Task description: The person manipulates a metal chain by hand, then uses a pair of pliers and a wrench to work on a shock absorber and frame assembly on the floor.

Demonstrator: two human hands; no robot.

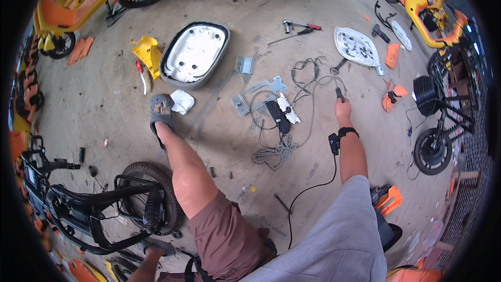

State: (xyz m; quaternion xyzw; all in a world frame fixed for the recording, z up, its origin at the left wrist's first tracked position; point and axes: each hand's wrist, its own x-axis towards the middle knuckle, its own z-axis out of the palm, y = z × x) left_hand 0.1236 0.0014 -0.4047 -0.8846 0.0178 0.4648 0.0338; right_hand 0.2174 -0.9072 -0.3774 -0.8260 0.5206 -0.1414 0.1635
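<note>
Right fingers (342,102) grasping small black piece (340,93), looped cable (316,70) nearby, clog (158,105) charms (165,109) too small to read, left fingers unseen

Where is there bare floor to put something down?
Likely left of the red-handled tool, beyond the black frame; or between the white-lined grey shell and the ratchet. It's crowded left of the right hand, around the metal bracket, black box and grey chain.
</note>
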